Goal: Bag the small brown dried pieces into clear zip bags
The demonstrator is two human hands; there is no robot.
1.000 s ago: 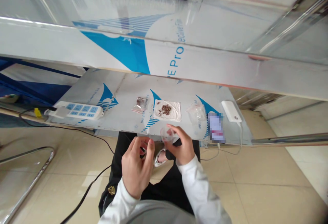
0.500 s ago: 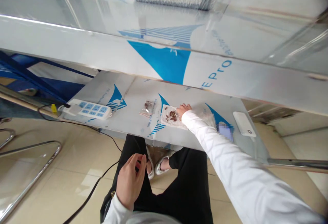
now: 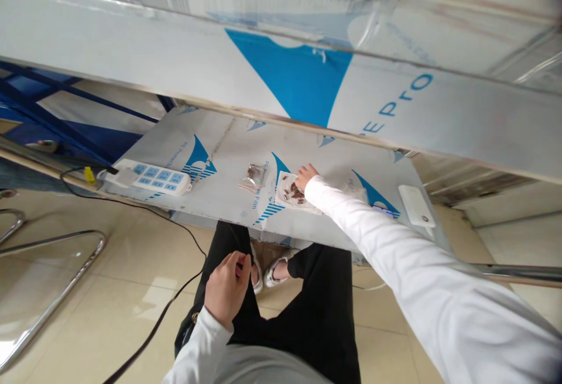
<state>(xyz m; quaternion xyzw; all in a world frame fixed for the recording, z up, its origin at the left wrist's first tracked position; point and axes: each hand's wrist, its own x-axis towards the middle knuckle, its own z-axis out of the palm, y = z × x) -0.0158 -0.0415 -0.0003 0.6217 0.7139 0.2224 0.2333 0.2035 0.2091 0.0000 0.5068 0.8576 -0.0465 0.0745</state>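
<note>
My right hand (image 3: 306,177) reaches to the shelf, its fingers bent down and pressed together at a shallow white tray (image 3: 286,199). Small brown metallic-looking pieces (image 3: 295,193) lie in a loose pile in that tray, right by my fingertips. Whatever those fingertips pinch is too small to name. Over my left thigh, my left hand (image 3: 227,286) is held closed with thumb and fingers curled together. A dark reddish spot shows in its hollow, but I cannot make out what it is. Left of the tray lies a small clear bag (image 3: 252,177) with dark pieces inside.
A white power strip (image 3: 160,178) with a plugged-in adapter sits at the shelf's left; its black cable (image 3: 173,296) hangs to the floor. A white power bank (image 3: 415,205) lies at the right end. Above, a film-covered tabletop edge (image 3: 175,59) overhangs the shelf.
My right hand has shifted slightly left and farther over the pile of pieces. My left hand stays closed over my thigh. The camera view has tilted down a little.
</note>
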